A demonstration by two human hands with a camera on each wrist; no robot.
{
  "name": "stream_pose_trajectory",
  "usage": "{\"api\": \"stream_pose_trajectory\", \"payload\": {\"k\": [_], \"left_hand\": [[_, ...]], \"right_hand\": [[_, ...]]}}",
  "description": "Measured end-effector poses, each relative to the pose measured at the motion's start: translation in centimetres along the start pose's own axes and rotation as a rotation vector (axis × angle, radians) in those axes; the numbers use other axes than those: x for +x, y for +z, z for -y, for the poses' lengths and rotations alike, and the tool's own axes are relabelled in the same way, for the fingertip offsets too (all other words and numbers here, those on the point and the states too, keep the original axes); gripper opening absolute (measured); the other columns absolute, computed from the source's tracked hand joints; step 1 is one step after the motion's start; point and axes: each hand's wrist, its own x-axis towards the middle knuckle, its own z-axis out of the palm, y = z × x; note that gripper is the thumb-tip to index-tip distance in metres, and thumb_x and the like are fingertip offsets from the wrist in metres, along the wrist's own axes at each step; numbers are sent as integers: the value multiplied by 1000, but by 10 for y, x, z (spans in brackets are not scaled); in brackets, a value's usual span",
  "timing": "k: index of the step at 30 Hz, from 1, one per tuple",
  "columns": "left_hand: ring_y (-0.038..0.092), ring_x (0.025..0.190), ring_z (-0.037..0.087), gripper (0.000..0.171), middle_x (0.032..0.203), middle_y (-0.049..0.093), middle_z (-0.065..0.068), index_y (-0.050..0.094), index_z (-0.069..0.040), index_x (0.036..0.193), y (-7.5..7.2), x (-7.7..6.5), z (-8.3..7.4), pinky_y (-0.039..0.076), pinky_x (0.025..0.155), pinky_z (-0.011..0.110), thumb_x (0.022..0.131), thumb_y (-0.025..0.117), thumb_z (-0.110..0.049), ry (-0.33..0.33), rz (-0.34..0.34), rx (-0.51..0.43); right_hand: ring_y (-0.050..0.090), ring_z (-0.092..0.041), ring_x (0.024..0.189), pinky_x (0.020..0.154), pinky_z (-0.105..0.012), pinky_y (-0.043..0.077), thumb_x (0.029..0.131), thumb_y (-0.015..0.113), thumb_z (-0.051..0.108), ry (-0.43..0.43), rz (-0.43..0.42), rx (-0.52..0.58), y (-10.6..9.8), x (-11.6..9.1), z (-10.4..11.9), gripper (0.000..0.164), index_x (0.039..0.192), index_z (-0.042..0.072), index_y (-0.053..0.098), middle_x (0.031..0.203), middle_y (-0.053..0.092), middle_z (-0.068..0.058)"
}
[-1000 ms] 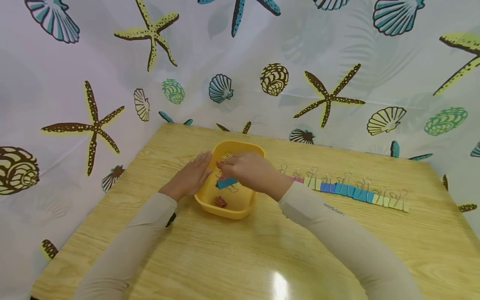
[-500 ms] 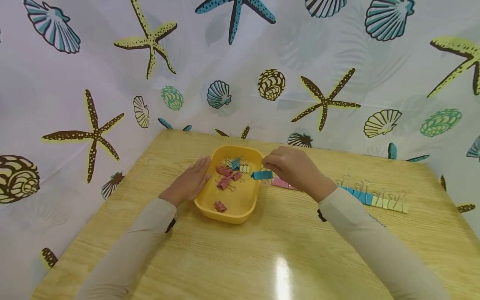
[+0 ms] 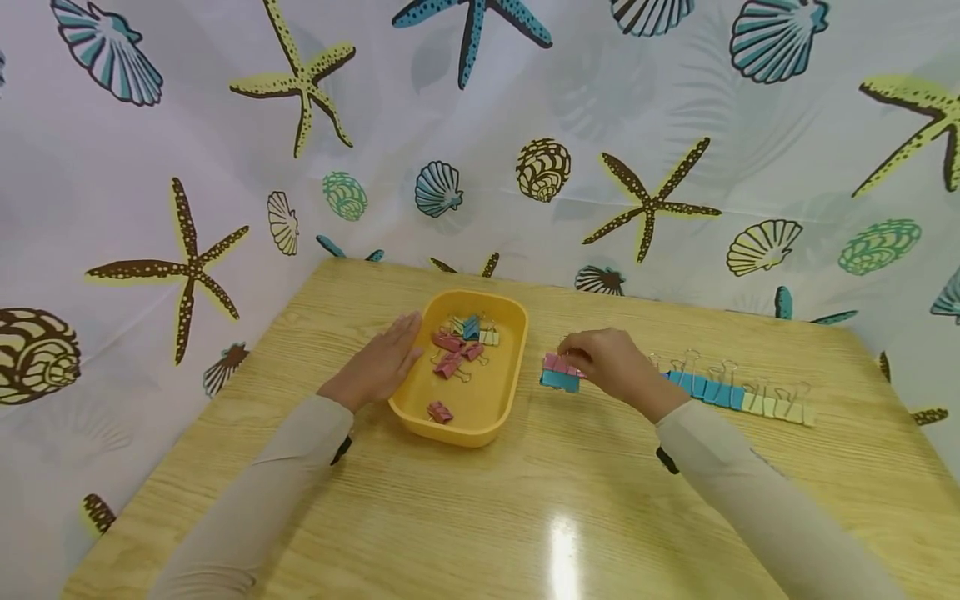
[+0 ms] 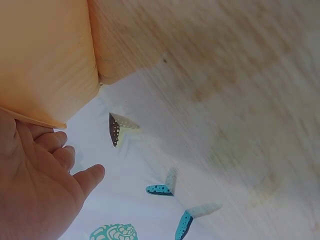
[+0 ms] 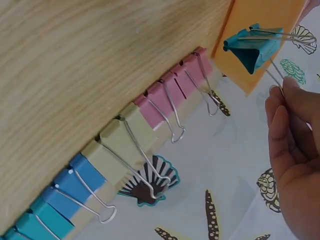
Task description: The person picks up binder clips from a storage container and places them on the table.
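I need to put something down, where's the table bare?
The table is barest in front of the yellow tray, between the sleeves. A strip runs between clip row and cloth. Crowded: the row's pink end, where the right hand holds a teal clip.

No readable text (the small marking (image 3: pixel 768 463) on the right sleeve (image 3: pixel 772 508) too tiny)

Behind the table (image 3: pixel 420 517), a cloth (image 3: pixel 480 125) spans the upper frame. Left of centre stands the tub (image 3: pixel 480 404), loose clips (image 3: pixel 448 365) mostly in its upper half and one near its lower edge, with the left hand (image 3: pixel 381 365) against its left side. Right of it, the right hand (image 3: pixel 606 360) holds a single clip (image 3: pixel 560 382) just before the left end of a row of clips (image 3: pixel 722 393) running toward the frame's right.
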Motion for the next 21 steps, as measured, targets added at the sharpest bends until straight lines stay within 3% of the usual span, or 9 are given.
{"api": "stream_pose_trajectory", "payload": {"k": [7,21], "left_hand": [[7,147,33,60,161,6,14,2,-4,154,0,0,0,15,115,55,107,26,-32,4,-4,-1],[6,147,31,60,161,5,12,2,-5,155,0,2,2,15,116,55,107,24,-34,1,4,6]], "right_hand": [[61,-8,68,62,-26,51,89,68,9,75,109,135,16,1,-12,8,94,6,74,83,71,0],[61,-8,68,61,-27,50,88,69,6,122,144,246,39,5,-28,7,88,4,76,83,72,-3]]}}
